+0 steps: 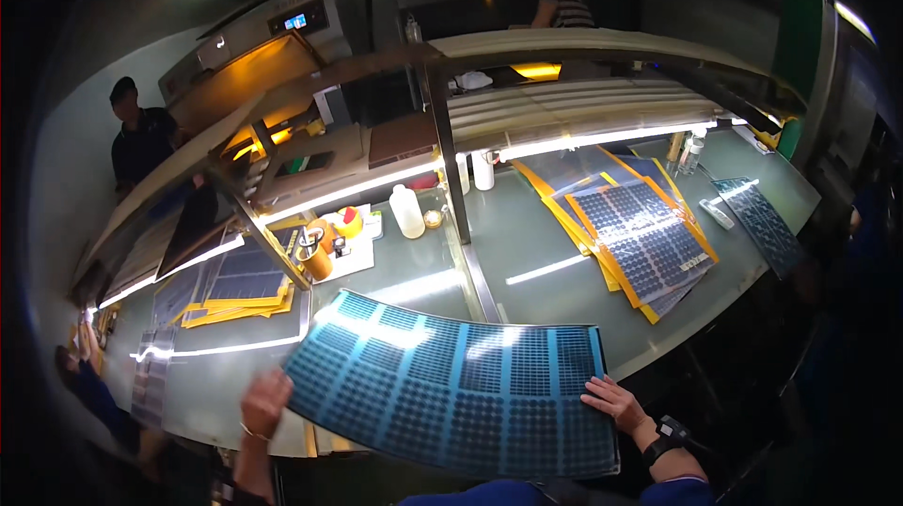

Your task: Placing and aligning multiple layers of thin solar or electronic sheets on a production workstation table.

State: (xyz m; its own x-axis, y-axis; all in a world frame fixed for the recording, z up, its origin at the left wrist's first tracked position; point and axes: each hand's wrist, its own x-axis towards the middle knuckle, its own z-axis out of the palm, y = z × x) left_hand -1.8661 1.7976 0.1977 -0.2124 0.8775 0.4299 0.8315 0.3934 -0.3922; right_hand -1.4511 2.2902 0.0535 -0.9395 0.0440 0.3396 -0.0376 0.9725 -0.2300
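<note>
A large blue-green sheet point(442, 388) printed with a grid of dark dotted blocks lies in front of me, partly over the table and partly past its near edge. My right hand point(616, 403), with a dark watch on the wrist, holds the sheet's right edge; its fingers rest on top and the thumb is hidden. At the left edge, my left hand point(266, 403) is bent and smeared by motion. Whether it touches the sheet I cannot tell.
Patterned sheets with orange borders point(644, 233) are stacked on the right of the greenish table point(404, 271); another stack point(240, 290) lies left. A white bottle point(406, 212) and tape rolls point(324, 233) stand behind. Metal posts point(442, 130) carry a lit shelf. Other people point(141, 134) are nearby.
</note>
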